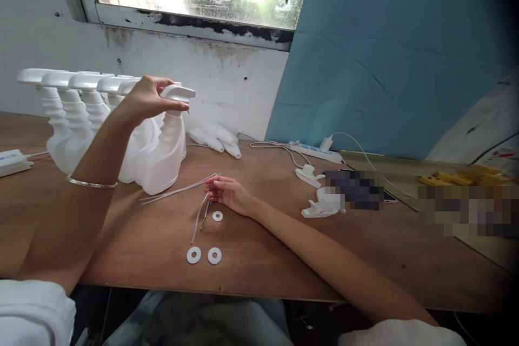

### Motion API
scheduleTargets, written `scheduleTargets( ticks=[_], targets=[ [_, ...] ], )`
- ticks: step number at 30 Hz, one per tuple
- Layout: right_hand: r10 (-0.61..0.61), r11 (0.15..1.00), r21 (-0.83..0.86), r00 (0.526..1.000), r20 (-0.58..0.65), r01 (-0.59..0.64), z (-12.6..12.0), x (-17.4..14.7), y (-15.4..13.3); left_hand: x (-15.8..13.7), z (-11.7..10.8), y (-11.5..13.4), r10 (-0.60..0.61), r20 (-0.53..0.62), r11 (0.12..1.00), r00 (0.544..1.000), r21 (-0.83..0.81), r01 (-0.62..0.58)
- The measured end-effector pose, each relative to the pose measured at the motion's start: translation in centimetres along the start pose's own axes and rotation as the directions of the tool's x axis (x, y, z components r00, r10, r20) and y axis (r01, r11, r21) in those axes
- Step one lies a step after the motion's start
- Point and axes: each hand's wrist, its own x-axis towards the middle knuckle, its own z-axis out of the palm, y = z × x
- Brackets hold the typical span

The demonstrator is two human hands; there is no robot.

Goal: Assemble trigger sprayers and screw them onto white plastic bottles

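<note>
My left hand [151, 98] is closed round a white trigger spray head [178, 93], which sits on the neck of the nearest white bottle [162, 157]. My right hand [229, 194] is just above the table, its fingers curled round the upper end of a thin, pale, slightly bent tube [196, 223]. A slim metal tool [205, 217] hangs down from the same fingers; its kind is not clear. Several similar tubes [174, 191] lie behind, reaching the fingertips. On the wood near the right hand are three white ring washers [214, 255].
More white bottles with spray heads [71, 113] stand in rows at left. Empty white bottles [217, 135] lie by the wall. Loose spray heads [322, 204], a phone [390, 198] and a power strip [316, 152] with cables are at right. Another white power strip [14, 162] lies far left.
</note>
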Motion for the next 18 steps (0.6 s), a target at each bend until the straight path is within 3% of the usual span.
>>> scheduleTargets(
  ticks=[2,6,14,18],
  targets=[
    [0.001,1.0,-0.003,1.0,-0.004,-0.001,0.1,0.0,0.0,-0.3,-1.2,0.7,-0.009,-0.013,0.991,1.0,0.13,0.01],
    [0.001,1.0,-0.004,1.0,-0.006,-0.001,0.2,-0.1,-0.1,-0.5,-2.8,1.8,-0.116,-0.097,0.915,0.989,0.377,0.144],
    [-0.005,1.0,-0.018,1.0,-0.007,0.004,0.1,0.0,0.0,0.2,-2.2,0.4,-0.017,-0.244,0.898,0.97,0.424,0.122],
    [-0.007,1.0,-0.015,1.0,0.0,0.007,0.1,-0.1,0.0,0.3,-1.6,-0.1,-0.014,-0.262,0.874,0.965,0.465,0.139]
  ],
)
